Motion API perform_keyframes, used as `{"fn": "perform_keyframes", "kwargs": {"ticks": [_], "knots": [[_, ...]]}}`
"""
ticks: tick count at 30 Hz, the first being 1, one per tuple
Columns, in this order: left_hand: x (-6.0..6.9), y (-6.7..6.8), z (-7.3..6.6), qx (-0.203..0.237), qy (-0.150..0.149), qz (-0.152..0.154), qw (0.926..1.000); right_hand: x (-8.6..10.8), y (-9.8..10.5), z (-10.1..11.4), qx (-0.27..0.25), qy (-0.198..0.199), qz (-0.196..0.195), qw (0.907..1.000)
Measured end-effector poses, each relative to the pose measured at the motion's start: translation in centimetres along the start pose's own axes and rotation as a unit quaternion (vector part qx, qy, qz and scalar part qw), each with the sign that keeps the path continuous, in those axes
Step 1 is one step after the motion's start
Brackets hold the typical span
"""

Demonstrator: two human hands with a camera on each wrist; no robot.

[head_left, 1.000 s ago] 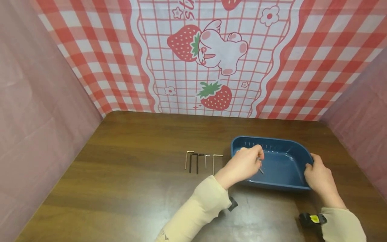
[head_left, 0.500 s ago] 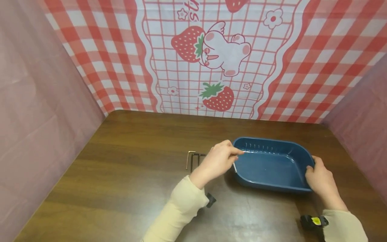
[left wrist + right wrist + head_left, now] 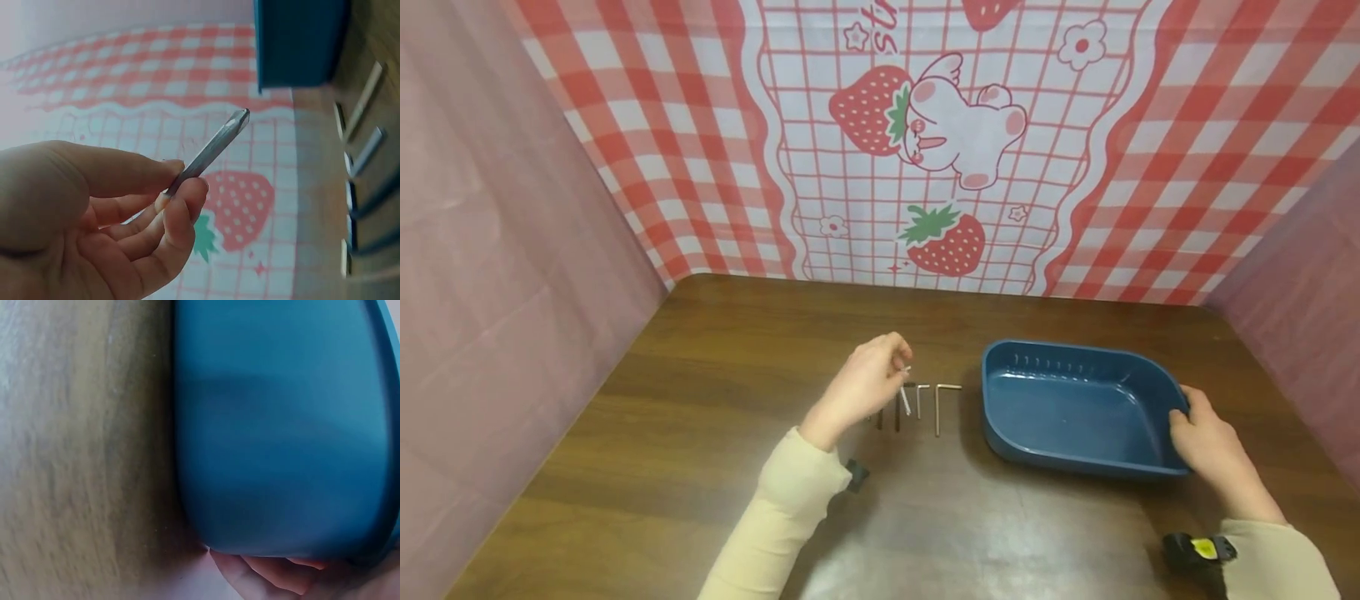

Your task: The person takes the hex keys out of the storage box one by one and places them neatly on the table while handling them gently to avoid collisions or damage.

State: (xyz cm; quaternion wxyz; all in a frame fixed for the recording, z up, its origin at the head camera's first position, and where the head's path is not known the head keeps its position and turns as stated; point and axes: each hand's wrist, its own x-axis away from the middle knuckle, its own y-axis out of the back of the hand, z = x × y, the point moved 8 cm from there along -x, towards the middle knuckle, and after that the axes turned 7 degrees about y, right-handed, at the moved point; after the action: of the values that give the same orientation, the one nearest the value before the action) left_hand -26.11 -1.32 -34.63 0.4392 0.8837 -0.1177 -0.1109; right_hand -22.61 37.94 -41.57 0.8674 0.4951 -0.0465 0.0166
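Note:
My left hand (image 3: 861, 385) pinches a silver Allen key (image 3: 209, 150) between thumb and fingers, above the table. In the left wrist view its faceted end points up and away from the fingertips. Below and beside this hand, several L-shaped Allen keys lie in a row, among them a brass-coloured one (image 3: 937, 410), a small silver one (image 3: 918, 402) and two black ones, partly hidden by the hand in the head view. At the right, my right hand (image 3: 1213, 442) grips the end wall of a blue plastic bin (image 3: 1082, 465); its inside shows nothing lying in it.
The brown wooden table (image 3: 700, 358) reaches back to a red-and-white checked cloth (image 3: 715, 150) with strawberry prints. Pink cloth (image 3: 490, 250) hangs along both sides. The bin stands just right of the row of keys.
My left hand has lifted the silver Allen key out of the bin and carried it left, over the row of keys. My right hand has stayed on the bin's right end.

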Motion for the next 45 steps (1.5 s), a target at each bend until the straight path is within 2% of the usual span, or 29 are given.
{"fn": "perform_keyframes", "kwargs": {"ticks": [4, 12, 20, 24, 27, 32, 38, 42, 45], "knots": [[-0.1, 0.2, 1.8, -0.005, 0.005, 0.004, 1.0000, 0.2, 0.4, -0.1, 0.010, 0.005, -0.011, 0.9999], [-0.4, 0.4, 5.8, -0.034, 0.058, -0.001, 0.9978, 0.2, 0.7, 0.1, 0.040, 0.022, -0.033, 0.9984], [-0.7, -0.6, 8.7, -0.061, 0.096, 0.006, 0.9935, 0.7, 0.9, 0.6, 0.040, 0.022, -0.056, 0.9974], [-0.8, -1.2, 9.7, -0.067, 0.115, 0.012, 0.9910, 1.0, 0.9, 1.2, 0.047, 0.018, -0.042, 0.9979], [-0.9, -1.5, 10.0, -0.064, 0.123, 0.016, 0.9902, 1.1, 1.1, 1.6, 0.056, 0.010, -0.038, 0.9976], [-1.1, -2.0, 10.3, -0.062, 0.123, 0.021, 0.9902, 1.5, 1.6, 2.3, 0.074, -0.002, -0.058, 0.9955], [-1.4, -1.8, 10.3, -0.072, 0.116, 0.022, 0.9905, 1.5, 2.3, 3.7, 0.082, 0.011, -0.078, 0.9935], [-1.7, 0.0, 9.8, -0.076, 0.121, 0.007, 0.9898, 1.3, 3.1, 5.7, 0.089, 0.034, -0.107, 0.9897], [-2.0, 2.7, 8.4, -0.083, 0.110, -0.041, 0.9895, 1.0, 4.0, 8.2, 0.095, 0.065, -0.146, 0.9825]]}}
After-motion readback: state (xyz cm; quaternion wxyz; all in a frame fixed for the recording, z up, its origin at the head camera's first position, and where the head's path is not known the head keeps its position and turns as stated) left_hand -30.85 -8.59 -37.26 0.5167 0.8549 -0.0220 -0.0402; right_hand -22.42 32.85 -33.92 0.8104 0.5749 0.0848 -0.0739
